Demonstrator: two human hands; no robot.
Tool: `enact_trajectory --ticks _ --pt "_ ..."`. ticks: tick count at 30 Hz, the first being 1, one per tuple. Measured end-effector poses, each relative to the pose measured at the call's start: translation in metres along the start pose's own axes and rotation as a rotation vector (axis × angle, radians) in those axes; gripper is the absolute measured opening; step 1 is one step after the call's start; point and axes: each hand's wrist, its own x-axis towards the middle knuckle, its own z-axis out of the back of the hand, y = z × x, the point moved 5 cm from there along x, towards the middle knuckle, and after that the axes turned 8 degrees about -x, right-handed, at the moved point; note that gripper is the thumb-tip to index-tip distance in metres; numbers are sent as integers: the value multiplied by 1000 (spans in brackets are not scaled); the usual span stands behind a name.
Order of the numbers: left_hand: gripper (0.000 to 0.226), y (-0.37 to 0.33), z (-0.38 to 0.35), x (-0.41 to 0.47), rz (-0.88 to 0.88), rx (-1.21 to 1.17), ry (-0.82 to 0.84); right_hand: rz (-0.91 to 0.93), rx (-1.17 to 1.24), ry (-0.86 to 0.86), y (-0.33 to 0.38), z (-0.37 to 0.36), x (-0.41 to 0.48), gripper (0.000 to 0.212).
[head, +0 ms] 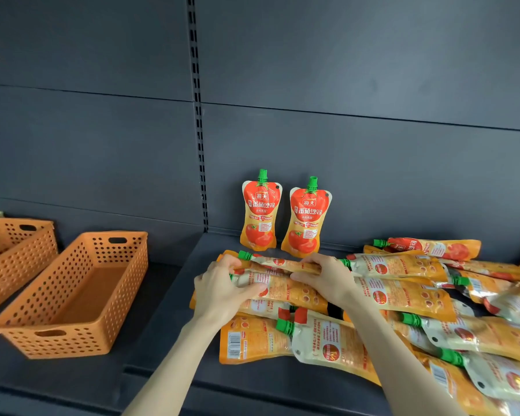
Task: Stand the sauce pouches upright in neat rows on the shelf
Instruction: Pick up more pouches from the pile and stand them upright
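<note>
- Shelf: two upright pouches stand side by side at the back, against the back panel. Caps up, labels forward. This is the start of a row.
- Pile: many pouches lie flat and overlapping, from mid-shelf to the right edge of view. Most visible caps point left.
- Top pouch: lies on the left end of the pile, just in front of the upright pair, with its cap to the left.
- Left hand: fingers curled over the cap end of the top pouch, thumb laid on the pouch beneath.
- Right hand: fingers curled over the base end, thumb tucked below.
- Both hands are grasping. Cannot tell whether a second pouch is caught in the grip.
- Handling, judged: soft film filled with sauce, so moderate weight and a sagging middle. The film is glossy and probably slippery. The cap and base fold look stiffest.
- Hold, judged: take the neck under the cap to swing it upright. Use the other hand to spread the base flat so it stands. Avoid squeezing the belly.
- Two orange baskets sit at left, well apart from the pile.
</note>
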Motion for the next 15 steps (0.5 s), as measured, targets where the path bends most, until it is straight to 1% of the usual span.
enact_trajectory --ticks 3,6,9,12,13,15 --pt "56 -4 4 0 -42 -223 -45 43 152 -59 2 5 -6 43" --pt "61 -18 10 5 -108 -445 -80 84 362 -110 7 14 -12 32" --pt "68 -29 20 15 -153 -589 -127 103 524 -180 11 22 -18 25" --pt "72 -43 26 25 -184 -701 -150 103 640 -218 15 27 -21 27" --pt "69 -48 27 28 -193 -722 -157 103 665 -228 16 29 -22 27" --pt "49 -58 26 35 -227 -737 -163 99 693 -244 19 29 -22 27"
